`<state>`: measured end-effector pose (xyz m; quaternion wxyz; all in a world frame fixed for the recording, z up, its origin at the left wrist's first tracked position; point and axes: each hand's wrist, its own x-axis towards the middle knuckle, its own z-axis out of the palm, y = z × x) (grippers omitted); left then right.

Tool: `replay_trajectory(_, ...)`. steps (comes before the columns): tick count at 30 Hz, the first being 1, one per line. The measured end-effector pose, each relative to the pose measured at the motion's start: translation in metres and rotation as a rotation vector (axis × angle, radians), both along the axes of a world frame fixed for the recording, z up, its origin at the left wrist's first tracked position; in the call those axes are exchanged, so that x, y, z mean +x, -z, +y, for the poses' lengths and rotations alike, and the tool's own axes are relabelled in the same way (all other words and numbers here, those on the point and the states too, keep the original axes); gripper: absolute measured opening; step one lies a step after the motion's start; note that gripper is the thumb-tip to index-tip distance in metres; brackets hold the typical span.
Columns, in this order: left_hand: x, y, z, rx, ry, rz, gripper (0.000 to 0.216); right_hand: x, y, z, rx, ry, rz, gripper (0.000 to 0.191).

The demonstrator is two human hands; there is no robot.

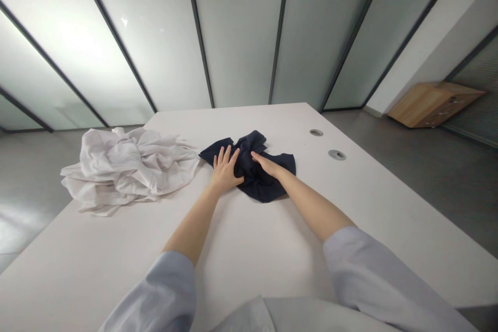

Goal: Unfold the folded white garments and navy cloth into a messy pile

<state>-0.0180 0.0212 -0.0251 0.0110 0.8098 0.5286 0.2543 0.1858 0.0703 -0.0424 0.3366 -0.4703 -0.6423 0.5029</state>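
A crumpled dark navy cloth garment (262, 184) lies on the white table in front of me; its kind is hard to tell in this bunched state. My left hand (225, 170) rests on its left part with the fingers spread. On the other side, my right hand (266, 164) touches the cloth, fingers stretched out and pointing left, with some of them hidden by the folds. Left of the navy garment is a loose heap of white cloth (132, 166), which neither hand touches.
The white table (249, 254) has two round cable grommets, a farther one (316, 133) and a nearer one (336, 155), at the right. Frosted glass panels (241, 26) stand behind the table. A wooden drawer cabinet (431, 104) is on the floor at the far right.
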Motion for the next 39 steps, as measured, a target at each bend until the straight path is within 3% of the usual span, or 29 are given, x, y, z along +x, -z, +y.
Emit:
replay_trajectory(3,0.003,-0.005,0.004,-0.188,0.074,0.132,0.102,-0.010,-0.008,-0.015,-0.094,-0.177,0.065,0.069)
replay_trajectory(6,0.008,-0.015,0.013,-0.330,0.094,0.254,0.084,-0.002,-0.016,-0.019,-0.095,-0.198,0.069,0.075)
replay_trajectory(9,0.014,-0.022,0.017,-0.376,0.068,0.317,0.058,0.023,-0.016,-0.013,0.080,0.053,0.070,0.075)
replay_trajectory(13,0.018,-0.017,0.008,-0.293,0.006,0.246,0.041,0.074,-0.001,-0.004,0.369,0.606,0.046,0.059)
replay_trajectory(16,0.015,-0.015,0.000,-0.233,-0.043,0.158,0.037,0.103,0.010,0.000,0.305,0.909,0.070,0.043)
replay_trajectory(18,0.005,-0.024,0.000,-0.178,-0.084,0.090,0.036,0.110,0.013,0.001,0.238,0.996,0.122,0.037)
replay_trajectory(22,-0.038,-0.071,0.006,0.010,-0.247,-0.056,0.033,0.104,0.013,-0.002,0.199,0.916,0.094,0.030)
replay_trajectory(28,-0.134,-0.176,0.004,0.464,-0.497,-0.096,0.041,0.096,0.011,-0.008,0.214,0.779,-0.067,0.027)
replay_trajectory(31,-0.177,-0.205,-0.003,0.481,-0.667,0.012,0.046,0.097,0.011,-0.008,0.216,0.766,-0.093,0.026)
replay_trajectory(34,-0.215,-0.194,-0.001,0.273,-0.793,0.098,0.051,0.097,0.012,-0.007,0.225,0.741,-0.130,0.025)
replay_trajectory(37,-0.248,-0.152,0.007,-0.107,-0.719,0.028,0.055,0.097,0.013,-0.007,0.234,0.715,-0.171,0.025)
replay_trajectory(39,-0.263,-0.124,0.011,-0.156,-0.688,0.001,0.058,0.097,0.014,-0.006,0.234,0.697,-0.188,0.024)
